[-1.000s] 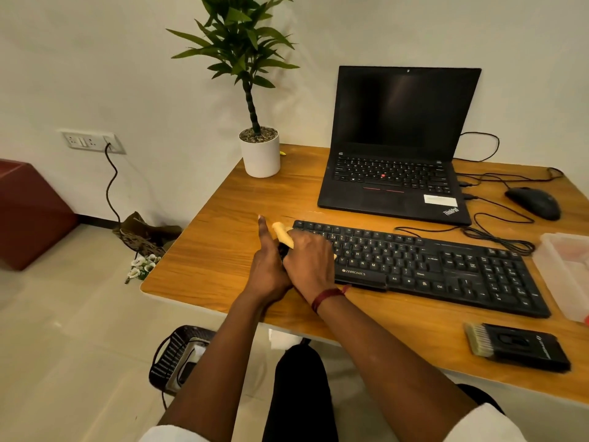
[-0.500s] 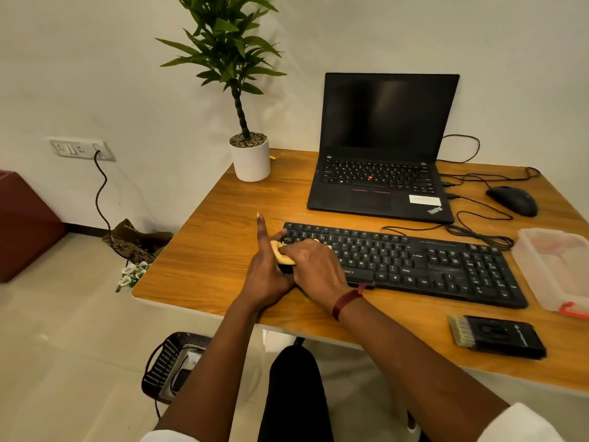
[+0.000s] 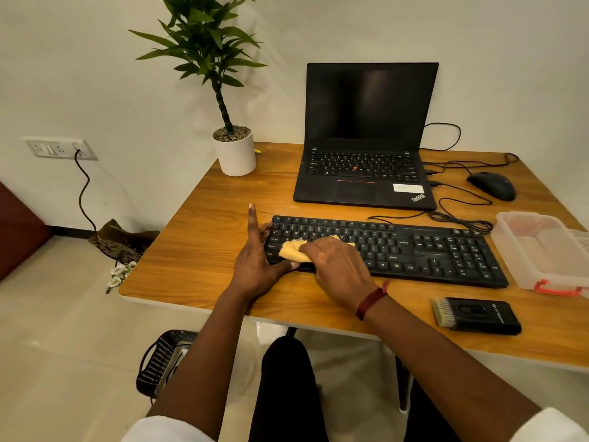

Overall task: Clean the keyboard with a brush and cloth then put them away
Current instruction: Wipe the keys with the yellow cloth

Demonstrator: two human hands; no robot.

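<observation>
A black keyboard (image 3: 414, 247) lies across the middle of the wooden desk (image 3: 207, 244). My right hand (image 3: 334, 266) presses a yellow cloth (image 3: 294, 250) flat onto the keys at the keyboard's left part. My left hand (image 3: 255, 263) grips the keyboard's left end, thumb at its front edge and forefinger pointing up. A black brush (image 3: 475, 315) with pale bristles lies on the desk near the front edge, right of my right arm, untouched.
An open black laptop (image 3: 366, 148) stands behind the keyboard. A white potted plant (image 3: 236, 151) is at the back left, a mouse (image 3: 492, 185) and cables at the back right. A clear plastic box (image 3: 541, 250) sits right of the keyboard.
My right hand has slid the cloth rightward from the keyboard's left corner onto the keys. The left hand stays at the keyboard's left end.
</observation>
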